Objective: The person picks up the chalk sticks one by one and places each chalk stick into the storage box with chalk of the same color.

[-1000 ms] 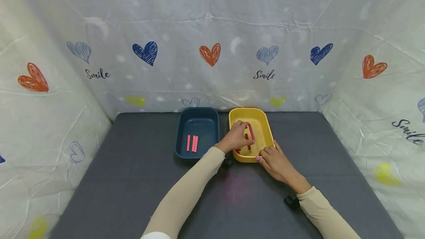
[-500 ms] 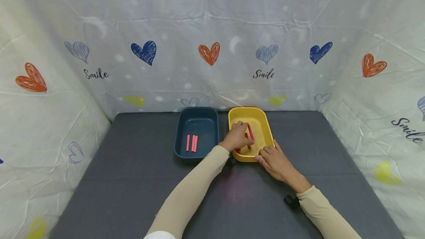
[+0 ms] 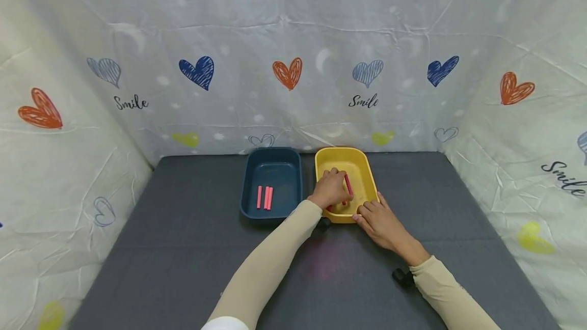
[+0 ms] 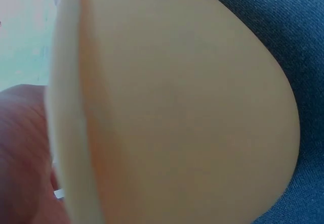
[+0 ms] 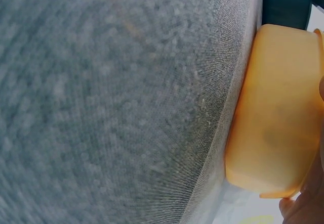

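Observation:
My left hand (image 3: 330, 189) reaches into the yellow tray (image 3: 367, 167) and holds a slim red stick (image 3: 348, 185) between thumb and forefinger, its ends near the two fingertips. Below that hand, parts of other red sticks (image 3: 329, 208) show on the tray floor, mostly hidden. At the tray's near right corner, my right hand (image 3: 380, 225) grips the rim, fingers over the edge and thumb along the front. The right wrist view catches the yellow tray's outer wall (image 5: 276, 113) with fingers at its edge. A beige sleeve (image 4: 182, 102) blocks most of the left wrist view.
Left of the yellow tray stands a dark blue tray (image 3: 275, 169) with a pink stick (image 3: 259, 197) and a close pair of pink sticks (image 3: 268, 198) in it. Behind the grey table (image 3: 192, 248) hangs a white cloth (image 3: 247, 80) printed with hearts.
My left hand has shifted slightly right within the yellow tray, along with the red stick, and now covers more of the stick beneath it. The right hand stays on the rim.

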Available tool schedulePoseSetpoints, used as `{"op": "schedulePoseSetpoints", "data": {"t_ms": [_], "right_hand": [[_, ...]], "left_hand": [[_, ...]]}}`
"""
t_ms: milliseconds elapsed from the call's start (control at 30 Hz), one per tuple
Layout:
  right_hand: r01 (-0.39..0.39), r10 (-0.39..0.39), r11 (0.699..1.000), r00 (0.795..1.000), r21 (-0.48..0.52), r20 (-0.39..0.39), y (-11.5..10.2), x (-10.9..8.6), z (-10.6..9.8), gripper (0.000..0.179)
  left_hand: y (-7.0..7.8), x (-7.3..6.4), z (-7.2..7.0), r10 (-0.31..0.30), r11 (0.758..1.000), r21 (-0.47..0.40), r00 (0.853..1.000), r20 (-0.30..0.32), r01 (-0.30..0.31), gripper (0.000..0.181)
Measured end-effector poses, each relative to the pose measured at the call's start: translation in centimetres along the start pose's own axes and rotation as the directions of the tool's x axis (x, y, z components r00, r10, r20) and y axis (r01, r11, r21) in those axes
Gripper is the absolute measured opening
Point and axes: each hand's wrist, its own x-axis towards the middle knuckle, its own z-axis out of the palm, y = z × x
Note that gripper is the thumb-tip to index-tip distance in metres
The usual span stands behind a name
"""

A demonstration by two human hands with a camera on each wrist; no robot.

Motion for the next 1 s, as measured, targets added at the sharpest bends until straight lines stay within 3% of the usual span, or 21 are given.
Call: {"op": "schedulePoseSetpoints", "data": {"t_ms": [300, 667, 1000], "right_hand": [[0.010, -0.010, 1.000, 1.000, -0.001, 0.002, 0.0, 0.0, 0.1, 0.019], [0.012, -0.012, 1.000, 1.000, -0.007, -0.003, 0.1, 0.0, -0.1, 0.018], [0.014, -0.014, 1.000, 1.000, 0.008, 0.003, 0.0, 0.0, -0.1, 0.018]], "left_hand": [[-0.1, 0.1, 0.3, 0.009, 0.997, 0.081, 1.000, 0.004, -0.009, 0.074], [-0.7, -0.1, -0.3, 0.042, 0.995, -0.094, 0.999, -0.022, -0.044, 0.065], [-1.6, -1.5, -1.5, 0.075, 0.979, -0.188, 0.996, -0.048, -0.083, 0.064]]}}
